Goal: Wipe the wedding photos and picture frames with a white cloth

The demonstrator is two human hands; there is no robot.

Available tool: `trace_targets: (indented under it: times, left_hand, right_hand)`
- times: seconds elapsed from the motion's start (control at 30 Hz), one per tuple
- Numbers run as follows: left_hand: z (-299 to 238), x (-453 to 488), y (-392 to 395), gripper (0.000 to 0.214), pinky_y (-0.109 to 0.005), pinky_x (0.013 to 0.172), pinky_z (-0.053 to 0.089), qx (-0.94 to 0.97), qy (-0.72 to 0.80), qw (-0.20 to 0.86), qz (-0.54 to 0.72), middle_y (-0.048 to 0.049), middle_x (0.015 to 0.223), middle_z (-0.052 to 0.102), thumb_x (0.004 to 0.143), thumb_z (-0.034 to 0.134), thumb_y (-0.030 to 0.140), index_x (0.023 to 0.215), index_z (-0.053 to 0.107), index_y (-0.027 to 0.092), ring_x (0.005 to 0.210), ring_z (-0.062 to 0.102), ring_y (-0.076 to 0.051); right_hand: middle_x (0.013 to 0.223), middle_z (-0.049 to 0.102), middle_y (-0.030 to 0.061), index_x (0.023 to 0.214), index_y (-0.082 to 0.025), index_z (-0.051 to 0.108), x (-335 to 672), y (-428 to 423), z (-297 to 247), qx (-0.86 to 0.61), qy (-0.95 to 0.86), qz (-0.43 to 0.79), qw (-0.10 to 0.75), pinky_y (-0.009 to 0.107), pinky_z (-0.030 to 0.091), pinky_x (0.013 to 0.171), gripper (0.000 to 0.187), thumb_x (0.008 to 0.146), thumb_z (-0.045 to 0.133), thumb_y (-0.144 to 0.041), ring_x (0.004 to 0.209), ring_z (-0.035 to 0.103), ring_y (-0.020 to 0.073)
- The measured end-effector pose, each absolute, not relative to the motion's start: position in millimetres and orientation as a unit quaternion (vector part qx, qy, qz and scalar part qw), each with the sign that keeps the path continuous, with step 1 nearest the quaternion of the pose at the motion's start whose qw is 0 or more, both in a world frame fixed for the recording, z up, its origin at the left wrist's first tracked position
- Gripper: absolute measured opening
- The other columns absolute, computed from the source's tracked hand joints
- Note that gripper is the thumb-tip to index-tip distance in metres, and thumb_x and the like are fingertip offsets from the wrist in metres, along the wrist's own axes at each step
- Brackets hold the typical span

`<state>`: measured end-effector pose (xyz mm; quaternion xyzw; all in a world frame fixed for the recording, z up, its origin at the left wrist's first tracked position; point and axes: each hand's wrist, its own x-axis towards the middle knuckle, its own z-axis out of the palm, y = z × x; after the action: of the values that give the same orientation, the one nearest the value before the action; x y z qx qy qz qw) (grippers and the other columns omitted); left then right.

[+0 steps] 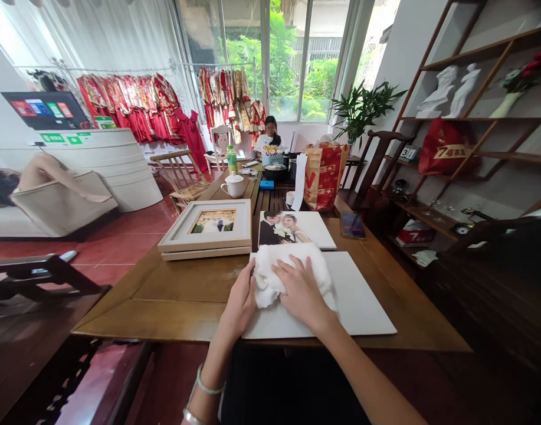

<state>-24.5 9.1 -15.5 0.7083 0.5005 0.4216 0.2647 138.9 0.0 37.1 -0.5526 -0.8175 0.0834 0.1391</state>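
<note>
A bunched white cloth (pixel 292 268) lies on a blank white panel (pixel 363 295) at the table's near edge. My right hand (pixel 299 289) presses down on the cloth, its fingers spread. Against the cloth's left side rests my left hand (pixel 243 295), fingers stretched out and close together, part of them out of sight. Just beyond the cloth is a wedding photo print (pixel 283 227) on a white board, partly covered by the cloth. To the left, a framed photo (pixel 212 221) in a pale frame is stacked on another frame.
The wooden table (pixel 173 289) also carries a lidded white cup (pixel 233 186), a green-capped bottle (pixel 232 159), a blue box (pixel 266 185), a red-patterned paper bag (pixel 325 177) and a phone (pixel 353 225). A person (pixel 270 139) sits at the far end. Shelves (pixel 482 118) stand right.
</note>
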Motion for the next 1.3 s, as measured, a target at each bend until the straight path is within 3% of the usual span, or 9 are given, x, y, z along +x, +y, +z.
trace_targets:
  times: [0.2,0.33,0.43,0.67,0.9,1.07,1.3]
  left_hand:
    - [-10,-26,6,0.045,-0.042,0.113,0.025,0.68,0.517,0.253,0.454,-0.0095,0.145,0.04,0.097,0.027,0.038,0.136,0.039,0.021,0.136,0.035,-0.018]
    - [-13,-24,6,0.046,-0.042,0.114,0.024,0.717,0.505,0.258,0.406,-0.0112,0.145,0.04,0.097,0.024,0.037,0.133,0.044,0.017,0.137,0.033,-0.02]
    - [-15,-21,6,0.044,-0.045,0.114,0.024,0.756,0.499,0.238,0.35,-0.0123,0.146,0.039,0.095,0.032,0.036,0.132,0.046,0.016,0.139,0.028,-0.023]
    - [-11,-22,3,0.04,-0.047,0.113,0.026,0.788,0.494,0.198,0.311,-0.0131,0.146,0.039,0.091,0.045,0.03,0.128,0.05,0.016,0.14,0.025,-0.025]
    - [-13,-23,5,0.038,-0.048,0.112,0.026,0.795,0.488,0.194,0.305,-0.0138,0.144,0.041,0.092,0.041,0.024,0.127,0.051,0.014,0.14,0.026,-0.026]
    - [-15,-23,6,0.038,-0.048,0.112,0.026,0.797,0.486,0.189,0.305,-0.0137,0.144,0.041,0.092,0.041,0.024,0.127,0.051,0.014,0.139,0.027,-0.026]
    - [-13,-23,6,0.038,-0.048,0.112,0.027,0.797,0.487,0.185,0.308,-0.0132,0.143,0.042,0.091,0.043,0.024,0.127,0.052,0.016,0.139,0.028,-0.026]
  right_hand:
    - [0.144,0.042,0.0108,0.138,-0.013,0.04,133,-61,36,-0.475,-0.862,0.123,0.129,0.057,0.0,0.112,0.068,0.07,0.047,-0.011,0.137,0.018,0.0321]
    - [0.142,0.046,-0.001,0.135,-0.025,0.044,163,-90,47,-0.446,-0.869,0.181,0.116,0.052,0.0,0.114,0.083,0.054,0.043,-0.004,0.138,0.02,0.024]
    - [0.139,0.048,-0.0052,0.133,-0.028,0.046,191,-91,48,-0.478,-0.855,0.163,0.12,0.052,0.002,0.114,0.09,0.047,0.038,-0.002,0.138,0.023,0.0209]
    - [0.137,0.051,0.0002,0.132,-0.024,0.049,244,-35,16,-0.596,-0.777,0.078,0.186,0.053,0.01,0.113,0.08,0.056,0.037,0.0,0.137,0.027,0.0196]
    - [0.135,0.052,0.0102,0.131,-0.014,0.05,265,26,13,-0.625,-0.751,0.074,0.199,0.055,0.012,0.111,0.064,0.069,0.038,-0.004,0.134,0.032,0.024]
    - [0.134,0.053,0.0072,0.13,-0.019,0.051,263,8,10,-0.617,-0.759,0.073,0.196,0.055,0.013,0.112,0.068,0.066,0.039,-0.002,0.135,0.031,0.0239]
    - [0.136,0.051,-0.0027,0.133,-0.029,0.047,261,-86,7,-0.591,-0.773,0.096,0.21,0.055,0.008,0.114,0.079,0.059,0.038,-0.003,0.137,0.027,0.0216]
